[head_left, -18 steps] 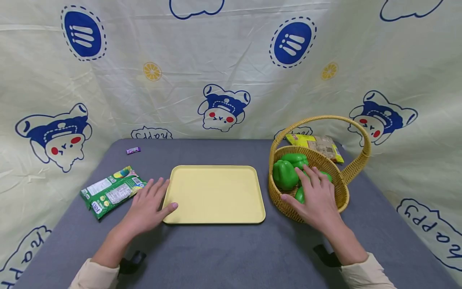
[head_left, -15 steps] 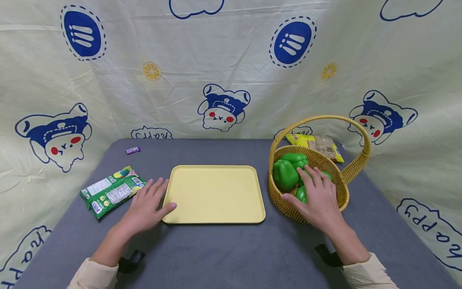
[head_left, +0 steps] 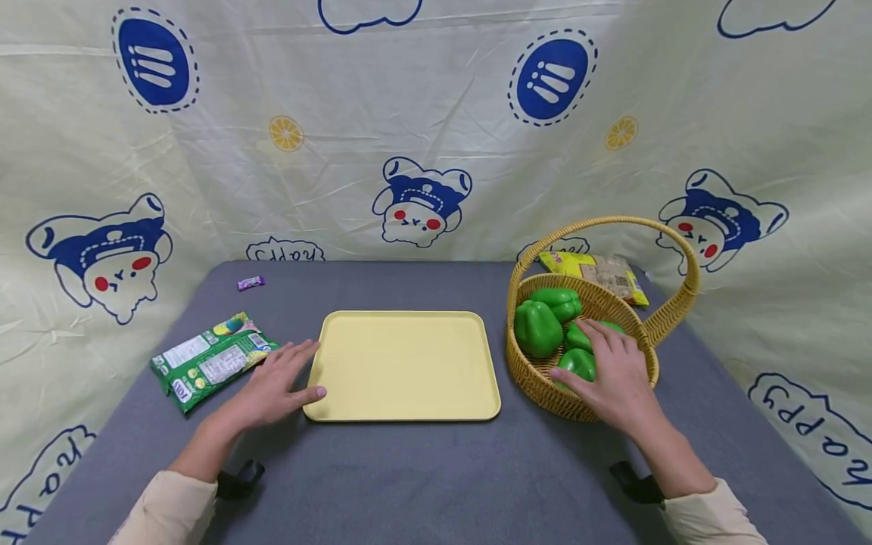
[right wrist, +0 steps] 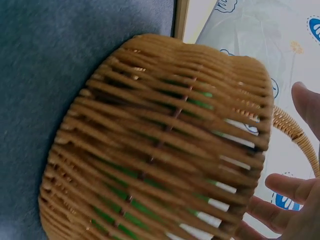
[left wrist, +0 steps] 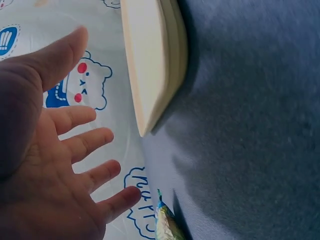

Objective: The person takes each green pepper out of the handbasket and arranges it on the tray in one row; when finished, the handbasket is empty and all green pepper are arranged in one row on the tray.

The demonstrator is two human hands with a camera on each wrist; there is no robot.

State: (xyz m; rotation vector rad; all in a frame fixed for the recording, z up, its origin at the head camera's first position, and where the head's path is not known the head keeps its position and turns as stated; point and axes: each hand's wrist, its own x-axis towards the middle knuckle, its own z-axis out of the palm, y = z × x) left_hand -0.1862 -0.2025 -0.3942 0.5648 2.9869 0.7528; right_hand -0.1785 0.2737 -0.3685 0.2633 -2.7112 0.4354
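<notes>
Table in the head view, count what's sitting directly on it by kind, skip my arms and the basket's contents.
Tray: 1
Basket: 1
Bags, one green bag and one yellow bag: 2
Small purple packet: 1
Total: 5

Basket point(head_left: 545, 392): woven, wicker-like strands, ribbed, slight sheen. Green peppers point(head_left: 538, 330): smooth, glossy, waxy-looking. Tray point(head_left: 409, 367): smooth, plastic-looking, near-matt. Tabletop point(head_left: 422, 484): matt cloth, fine nap. Green packet point(head_left: 211, 363): crinkled, shiny plastic film. Backdrop point(head_left: 422, 91): creased sheeting, soft sheen. Sleeves point(head_left: 166, 506): matt cloth.
</notes>
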